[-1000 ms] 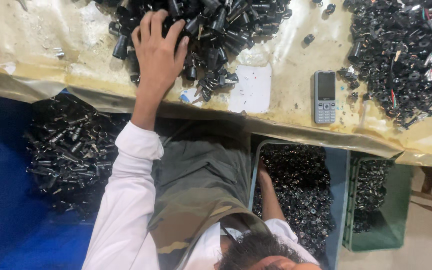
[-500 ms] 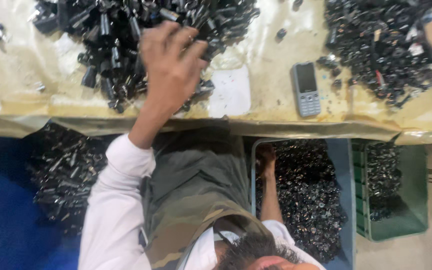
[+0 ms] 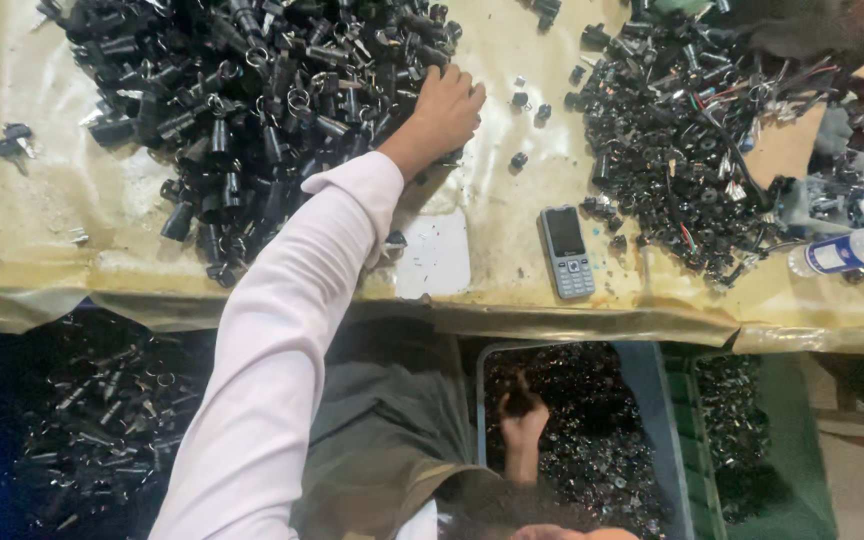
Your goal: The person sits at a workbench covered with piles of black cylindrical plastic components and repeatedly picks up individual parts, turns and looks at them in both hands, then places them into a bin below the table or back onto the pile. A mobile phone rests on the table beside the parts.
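Black plastic parts (image 3: 252, 110) lie heaped on the yellowish covered table (image 3: 52, 240), the pile filling the 10 to 12 o'clock part of the head view, the only view supplied.

Left hand (image 3: 444, 115), on a white-sleeved arm (image 3: 282, 350) reaching up from 6 o'clock, rests at the right edge of that pile. Fingers are curled down into the parts; whether they grip any piece cannot be told, as the fingertips are buried.

Right hand (image 3: 524, 418) is below the table edge, at 6 o'clock, inside a grey bin (image 3: 652, 400) filled with small dark parts. Its fingers are closed around a dark piece (image 3: 519, 397).

A second heap of black parts with coloured wires (image 3: 692, 150) sits at 1 to 2 o'clock on the table. A grey keypad phone (image 3: 566, 252) lies flat between the two heaps, near the table's front edge, with a white sheet (image 3: 434, 262) just at its 9 o'clock. A clear plastic bottle (image 3: 847, 250) lies at 3 o'clock. A green crate (image 3: 752, 440) stands just at the bin's 3 o'clock. More dark parts (image 3: 92, 420) lie on a blue surface at 8 o'clock.
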The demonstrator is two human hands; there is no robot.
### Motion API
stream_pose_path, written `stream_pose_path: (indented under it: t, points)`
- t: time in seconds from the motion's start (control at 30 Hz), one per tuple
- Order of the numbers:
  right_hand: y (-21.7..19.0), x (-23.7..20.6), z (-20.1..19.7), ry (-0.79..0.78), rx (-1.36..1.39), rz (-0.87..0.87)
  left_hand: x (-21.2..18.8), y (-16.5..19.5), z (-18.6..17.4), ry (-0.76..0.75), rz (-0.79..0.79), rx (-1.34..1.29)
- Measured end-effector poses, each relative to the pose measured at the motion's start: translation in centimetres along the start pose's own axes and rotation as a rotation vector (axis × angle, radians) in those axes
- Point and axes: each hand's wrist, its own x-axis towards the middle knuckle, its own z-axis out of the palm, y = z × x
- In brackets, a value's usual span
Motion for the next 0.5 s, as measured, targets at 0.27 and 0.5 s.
stream_pose_path:
  t: [0.27, 0.5]
  points:
    - [1.7, 1.7, -2.5, 0.020, -0.139, 0.025, 1.5, 1.7, -1.2, -0.069, -0.089, 0.074]
    - [1.8, 0.6, -3.8, 0.105, -0.389, 0.020, 6.9, 4.4, 0.1, -0.076, -0.462, -0.396]
